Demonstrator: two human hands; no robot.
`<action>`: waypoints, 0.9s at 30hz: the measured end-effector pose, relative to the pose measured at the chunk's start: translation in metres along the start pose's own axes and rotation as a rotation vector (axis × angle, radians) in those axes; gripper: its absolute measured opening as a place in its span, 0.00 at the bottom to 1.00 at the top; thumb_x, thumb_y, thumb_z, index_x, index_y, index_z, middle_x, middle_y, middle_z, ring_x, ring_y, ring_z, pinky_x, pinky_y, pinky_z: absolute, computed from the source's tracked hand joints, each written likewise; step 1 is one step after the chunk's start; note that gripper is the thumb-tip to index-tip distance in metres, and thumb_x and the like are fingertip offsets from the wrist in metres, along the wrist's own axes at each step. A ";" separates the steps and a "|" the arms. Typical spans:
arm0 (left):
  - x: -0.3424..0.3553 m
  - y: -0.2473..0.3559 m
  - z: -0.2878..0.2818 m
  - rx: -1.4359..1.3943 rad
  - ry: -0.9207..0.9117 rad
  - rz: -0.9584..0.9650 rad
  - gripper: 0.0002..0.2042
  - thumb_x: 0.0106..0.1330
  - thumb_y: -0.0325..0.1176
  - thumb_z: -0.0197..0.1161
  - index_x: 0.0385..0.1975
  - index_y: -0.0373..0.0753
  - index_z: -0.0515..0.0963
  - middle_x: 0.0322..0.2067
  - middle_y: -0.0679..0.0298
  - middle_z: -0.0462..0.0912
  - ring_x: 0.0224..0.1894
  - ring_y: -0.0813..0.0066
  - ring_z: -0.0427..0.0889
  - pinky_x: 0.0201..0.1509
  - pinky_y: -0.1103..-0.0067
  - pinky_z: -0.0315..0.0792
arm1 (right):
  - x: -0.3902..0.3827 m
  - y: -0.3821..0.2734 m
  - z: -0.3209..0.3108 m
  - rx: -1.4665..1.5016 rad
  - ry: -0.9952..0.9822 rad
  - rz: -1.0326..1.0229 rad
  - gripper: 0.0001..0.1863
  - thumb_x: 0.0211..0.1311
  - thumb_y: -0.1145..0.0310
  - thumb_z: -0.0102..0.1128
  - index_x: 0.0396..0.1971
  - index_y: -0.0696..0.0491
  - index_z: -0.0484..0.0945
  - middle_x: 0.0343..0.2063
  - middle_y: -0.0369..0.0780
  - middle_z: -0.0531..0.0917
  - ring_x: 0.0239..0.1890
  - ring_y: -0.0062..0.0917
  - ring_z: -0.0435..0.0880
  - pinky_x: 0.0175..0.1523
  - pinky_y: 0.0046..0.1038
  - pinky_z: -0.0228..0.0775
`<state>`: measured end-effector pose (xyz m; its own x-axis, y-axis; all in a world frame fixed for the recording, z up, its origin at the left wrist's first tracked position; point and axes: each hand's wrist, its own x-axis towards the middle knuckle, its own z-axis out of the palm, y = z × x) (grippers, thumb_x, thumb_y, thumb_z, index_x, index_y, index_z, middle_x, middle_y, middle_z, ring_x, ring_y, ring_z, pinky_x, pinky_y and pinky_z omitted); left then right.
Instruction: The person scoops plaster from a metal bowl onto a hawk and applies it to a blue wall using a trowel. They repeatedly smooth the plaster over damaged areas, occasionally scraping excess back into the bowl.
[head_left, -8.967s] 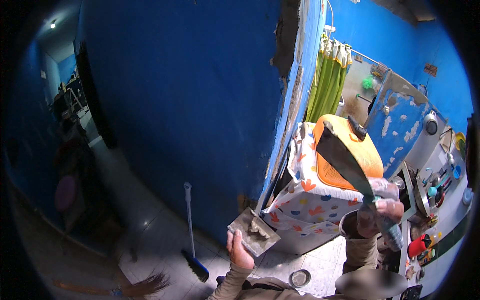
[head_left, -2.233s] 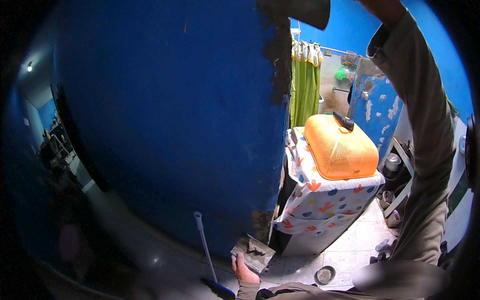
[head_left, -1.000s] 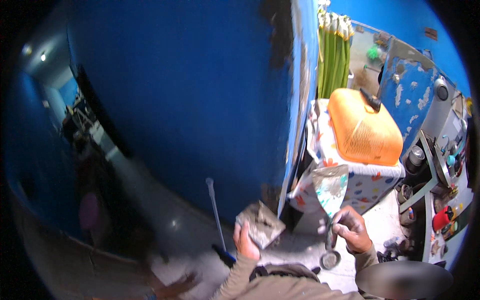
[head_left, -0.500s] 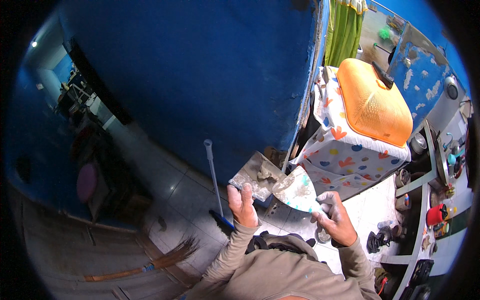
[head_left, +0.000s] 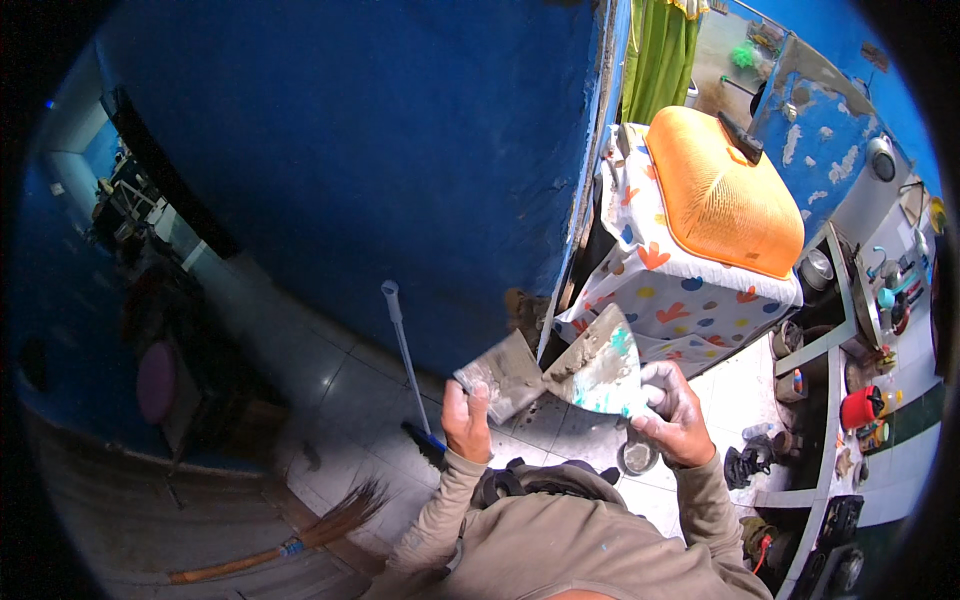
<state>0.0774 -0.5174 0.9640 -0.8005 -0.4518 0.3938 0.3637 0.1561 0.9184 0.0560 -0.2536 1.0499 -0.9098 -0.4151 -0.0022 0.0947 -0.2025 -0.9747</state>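
My left hand (head_left: 467,425) grips a grey rectangular plate (head_left: 508,372) by its near-left edge, thumb on top. The plate is smeared with plaster and slightly blurred. In my right hand (head_left: 677,415) is a wide putty knife (head_left: 612,375), its flared blade stained white and turquoise. Wet grey-brown plaster (head_left: 577,366) clings along the blade's left part. One corner of the blade meets the plate's right edge, or lies just over it. The fingers of my right hand, whitened with dust, close round the narrow end, hiding the handle.
Ahead stands a blue wall (head_left: 400,180) with a broken edge. An orange cover (head_left: 725,195) rests on a cloth-draped table (head_left: 680,305) at the right. A long-handled tool (head_left: 405,345) leans near the wall; a twig broom (head_left: 325,520) lies lower left. Shelves (head_left: 838,370) line the right.
The plaster lump on the plate is gone from there, and plaster now sits on the putty knife's blade. My left fingers have closed more round the plate. The whole view has shifted slightly.
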 end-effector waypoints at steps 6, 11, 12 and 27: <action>0.012 0.036 0.015 -0.853 0.050 -0.642 0.09 0.69 0.29 0.51 0.46 0.37 0.73 0.38 0.67 0.78 0.39 0.80 0.77 0.44 0.80 0.73 | 0.011 0.019 0.007 -0.811 0.060 -0.582 0.27 0.45 0.86 0.62 0.51 0.56 0.76 0.37 0.45 0.80 0.34 0.34 0.80 0.40 0.26 0.71; 0.017 0.048 0.015 -0.886 -0.033 -0.672 0.13 0.68 0.28 0.51 0.51 0.35 0.69 0.43 0.62 0.79 0.45 0.74 0.79 0.50 0.77 0.75 | 0.017 0.045 0.015 -1.055 0.126 -0.715 0.34 0.38 0.88 0.61 0.49 0.43 0.81 0.32 0.42 0.76 0.32 0.33 0.78 0.35 0.29 0.71; 0.017 0.050 0.014 -0.902 -0.026 -0.678 0.15 0.67 0.27 0.51 0.53 0.33 0.68 0.45 0.60 0.78 0.46 0.72 0.80 0.51 0.75 0.75 | 0.018 0.049 0.014 -1.082 0.133 -0.749 0.34 0.37 0.88 0.61 0.49 0.43 0.81 0.32 0.42 0.76 0.32 0.33 0.77 0.35 0.30 0.70; 0.021 0.043 0.007 -0.635 -0.097 -0.488 0.09 0.70 0.30 0.49 0.45 0.34 0.71 0.38 0.66 0.76 0.39 0.82 0.74 0.44 0.82 0.70 | 0.017 -0.073 -0.004 -1.764 -0.047 -0.832 0.29 0.50 0.72 0.58 0.54 0.30 0.77 0.40 0.39 0.75 0.39 0.31 0.76 0.44 0.36 0.65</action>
<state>0.0730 -0.5140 1.0122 -0.9660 -0.2578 -0.0177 0.1404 -0.5811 0.8016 0.0323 -0.2424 1.1203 -0.4940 -0.7259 0.4787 -0.7562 0.6303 0.1755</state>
